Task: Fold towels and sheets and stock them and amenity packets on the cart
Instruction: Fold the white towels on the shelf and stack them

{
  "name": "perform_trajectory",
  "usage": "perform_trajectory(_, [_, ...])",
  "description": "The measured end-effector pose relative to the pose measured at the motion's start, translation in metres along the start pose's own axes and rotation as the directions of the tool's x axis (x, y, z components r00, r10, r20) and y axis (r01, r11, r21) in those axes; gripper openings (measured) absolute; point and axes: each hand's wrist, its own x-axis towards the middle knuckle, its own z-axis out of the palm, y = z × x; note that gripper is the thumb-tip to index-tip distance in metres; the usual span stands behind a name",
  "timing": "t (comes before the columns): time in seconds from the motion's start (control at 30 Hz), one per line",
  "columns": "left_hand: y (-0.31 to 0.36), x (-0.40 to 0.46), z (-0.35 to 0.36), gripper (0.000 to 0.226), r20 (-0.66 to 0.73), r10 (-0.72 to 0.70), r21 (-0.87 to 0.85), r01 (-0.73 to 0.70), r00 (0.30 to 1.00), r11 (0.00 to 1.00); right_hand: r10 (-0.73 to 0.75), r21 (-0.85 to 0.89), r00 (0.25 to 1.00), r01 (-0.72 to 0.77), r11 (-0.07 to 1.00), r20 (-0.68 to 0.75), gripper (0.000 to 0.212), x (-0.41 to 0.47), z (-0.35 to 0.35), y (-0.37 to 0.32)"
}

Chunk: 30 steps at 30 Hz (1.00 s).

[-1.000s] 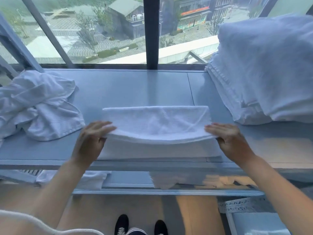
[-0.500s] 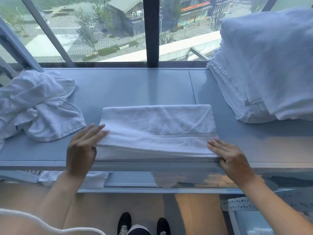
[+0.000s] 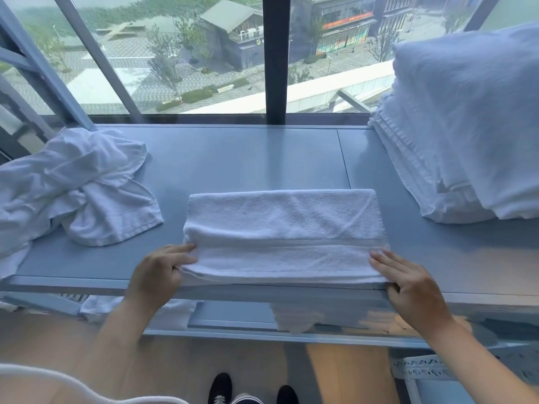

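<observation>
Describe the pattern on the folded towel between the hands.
Plain white terry towel with one woven band across it, seen in the head view.

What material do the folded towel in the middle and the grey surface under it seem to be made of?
Folded towel: looks like white cotton terry, matte, with a looped nap and a flat woven band near its front edge. Grey surface: smooth and hard with a soft sheen and a straight panel seam, probably painted metal or laminate; I cannot tell which.
</observation>
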Motion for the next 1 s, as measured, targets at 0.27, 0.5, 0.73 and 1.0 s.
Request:
perform_trajectory(0.27, [0.078, 0.043, 0.028, 0.044, 0.19, 0.191, 0.051, -0.204, 0.963, 0.978, -0.224, 0.064, 0.963, 0.217, 0.974, 0.152, 0.056, 0.064, 0.014, -0.103])
perform_trajectory(0.5, [0.033, 0.05, 0.054, 0.07, 0.33, -0.1, 0.297, -0.003, 0.939, 0.955, -0.058, -0.092, 0.898, 0.109, 0.99, 0.436, 0.066, 0.118, 0.063, -0.086])
perform_trajectory(0.73, [0.058, 0.067, 0.048, 0.063, 0.239, -0.178, 0.337, 0.091, 0.955, 0.937, 0.122, -0.165, 0.919, -0.063, 0.984, 0.375, 0.069, 0.113, 0.058, -0.053])
perform_trajectory(1.0, [0.056, 0.084, 0.064, 0.064, 0.203, -0.266, 0.278, 0.205, 0.942, 0.938, 0.125, -0.116, 0.929, -0.089, 0.989, 0.347, 0.064, 0.09, 0.049, -0.054])
